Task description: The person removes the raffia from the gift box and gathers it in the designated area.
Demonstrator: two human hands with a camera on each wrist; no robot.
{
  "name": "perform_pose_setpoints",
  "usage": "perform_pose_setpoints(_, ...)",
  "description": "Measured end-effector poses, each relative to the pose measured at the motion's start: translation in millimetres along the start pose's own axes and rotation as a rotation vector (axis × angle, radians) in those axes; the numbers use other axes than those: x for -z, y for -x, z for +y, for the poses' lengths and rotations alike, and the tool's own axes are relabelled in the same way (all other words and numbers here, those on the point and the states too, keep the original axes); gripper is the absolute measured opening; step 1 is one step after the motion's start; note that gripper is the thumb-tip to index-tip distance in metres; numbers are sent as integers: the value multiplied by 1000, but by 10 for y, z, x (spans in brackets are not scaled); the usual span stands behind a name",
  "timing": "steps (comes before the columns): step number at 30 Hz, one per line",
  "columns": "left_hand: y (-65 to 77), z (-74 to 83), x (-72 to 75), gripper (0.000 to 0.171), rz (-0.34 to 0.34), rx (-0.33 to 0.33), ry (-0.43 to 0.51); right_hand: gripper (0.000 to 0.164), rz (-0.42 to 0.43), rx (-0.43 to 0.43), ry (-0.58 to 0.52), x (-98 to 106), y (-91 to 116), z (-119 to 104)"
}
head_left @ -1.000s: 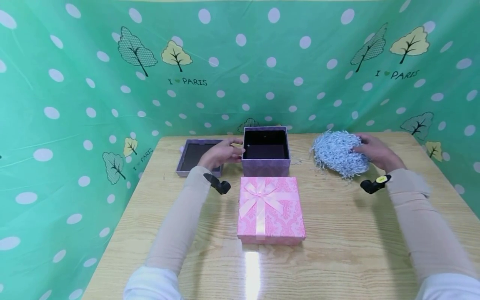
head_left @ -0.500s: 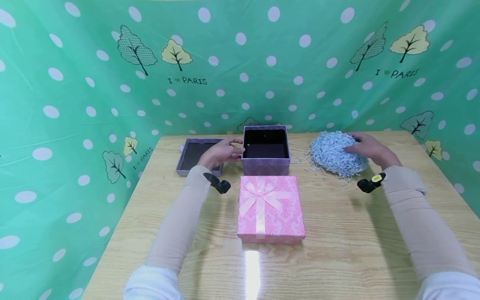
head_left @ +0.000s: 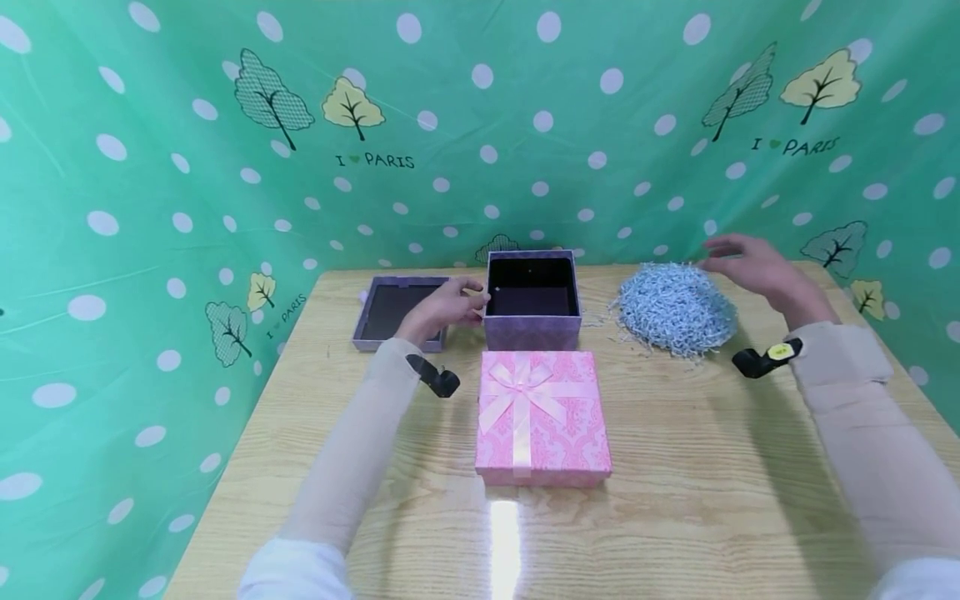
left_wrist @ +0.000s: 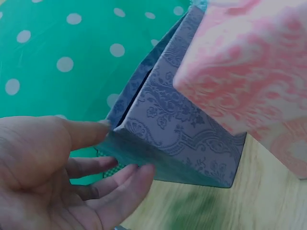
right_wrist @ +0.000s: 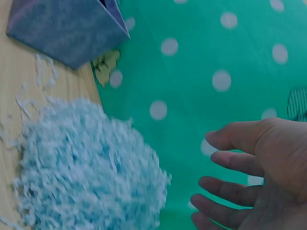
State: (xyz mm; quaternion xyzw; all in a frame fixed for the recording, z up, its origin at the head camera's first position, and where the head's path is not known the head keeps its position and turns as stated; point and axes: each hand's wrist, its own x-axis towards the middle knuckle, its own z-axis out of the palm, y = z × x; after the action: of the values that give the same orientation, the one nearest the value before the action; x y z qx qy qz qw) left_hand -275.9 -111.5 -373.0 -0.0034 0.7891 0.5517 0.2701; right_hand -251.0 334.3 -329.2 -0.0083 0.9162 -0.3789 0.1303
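Note:
An open purple patterned box (head_left: 533,333) with a dark interior stands near the back of the table. My left hand (head_left: 444,307) is at its left side; in the left wrist view the thumb (left_wrist: 91,133) touches the rim corner, and loosely bent fingers lie along the side wall. To the right sits a heap of light blue shredded paper (head_left: 677,308). My right hand (head_left: 757,271) is raised beside the heap's upper right, with its fingers spread and nothing held; the right wrist view shows a gap between it and the paper.
A pink gift box (head_left: 543,425) with a ribbon bow stands in front of the purple box. Left of the purple box lies its shallow purple lid (head_left: 367,333), inside up. A polka-dot green cloth (head_left: 540,150) hangs behind the wooden table (head_left: 675,500).
My right hand first shifted left over the shredded paper, then lifted away up and to the right, off the heap. My left hand stays at the purple box.

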Motion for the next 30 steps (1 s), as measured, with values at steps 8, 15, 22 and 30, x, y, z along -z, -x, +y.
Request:
perform_pose_setpoints(8, 274, -65, 74, 38, -8, -13, -120, 64, 22, 114, -4, -260, 178, -320)
perform_pose_setpoints(15, 553, -139, 37, 25, -68, -59, -211, 52, -41, 203, -31, -550, 366, -503)
perform_pose_setpoints(22, 748, -241, -94, 34, -171, -59, -183, 49, -158, 271, -55, -844, 556, -584)
perform_pose_setpoints(30, 877, -345, -226, 46, -265, -38, -160, 64, -413, 218, -204, -1212, 736, -536)
